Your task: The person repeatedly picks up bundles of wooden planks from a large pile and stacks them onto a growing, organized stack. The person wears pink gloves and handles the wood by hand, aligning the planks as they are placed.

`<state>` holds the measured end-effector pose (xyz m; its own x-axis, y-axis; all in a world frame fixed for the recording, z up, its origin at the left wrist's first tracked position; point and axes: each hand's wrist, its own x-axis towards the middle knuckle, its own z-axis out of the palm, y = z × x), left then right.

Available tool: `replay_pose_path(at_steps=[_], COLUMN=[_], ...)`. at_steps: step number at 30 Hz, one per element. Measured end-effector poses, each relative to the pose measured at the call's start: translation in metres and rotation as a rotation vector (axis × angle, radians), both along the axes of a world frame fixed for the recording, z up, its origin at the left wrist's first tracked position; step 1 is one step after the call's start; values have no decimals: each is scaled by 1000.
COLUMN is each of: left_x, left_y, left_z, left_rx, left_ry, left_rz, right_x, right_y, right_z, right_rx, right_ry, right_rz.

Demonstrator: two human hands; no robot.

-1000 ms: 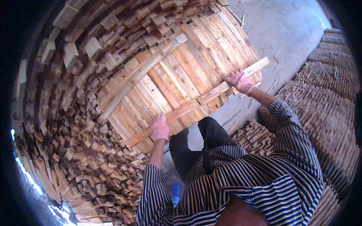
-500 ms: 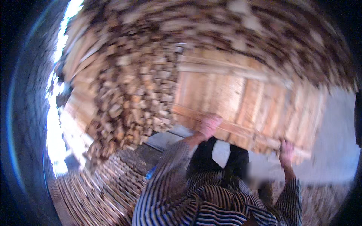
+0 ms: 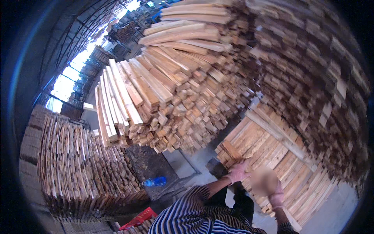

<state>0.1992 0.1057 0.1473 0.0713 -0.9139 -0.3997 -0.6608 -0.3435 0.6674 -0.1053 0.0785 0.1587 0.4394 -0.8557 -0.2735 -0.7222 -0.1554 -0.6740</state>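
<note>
- The view is swinging left, bringing the timber pile (image 3: 194, 101) and blue bottle (image 3: 154, 181) into sight, both left of the panel (image 3: 269, 153).
- The panel is lying beside the tall stack (image 3: 311, 85).
- The left hand (image 3: 237, 172) is staying at the panel's near edge, by a strip (image 3: 232, 151); the right hand (image 3: 277, 197) is resting farther right along that edge.
- I'm not managing to tell whether either is gripping.
- Work seems to be pausing there while attention is shifting.

Grey floor (image 3: 344, 208), bright openings (image 3: 64, 89) upper left
</note>
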Motion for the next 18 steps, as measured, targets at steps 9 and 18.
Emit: replay_pose_path(at_steps=[9,18], left_x=[189,332], left_y=[19,-25], left_z=[218,330], left_rx=[-969,-205], left_ry=[-190,-614], left_rz=[876,1081], right_x=[440,585], right_y=[-75,-94], right_z=[231,292], right_rx=[-503,-624], right_ry=[-571,46], right_rz=[382,723])
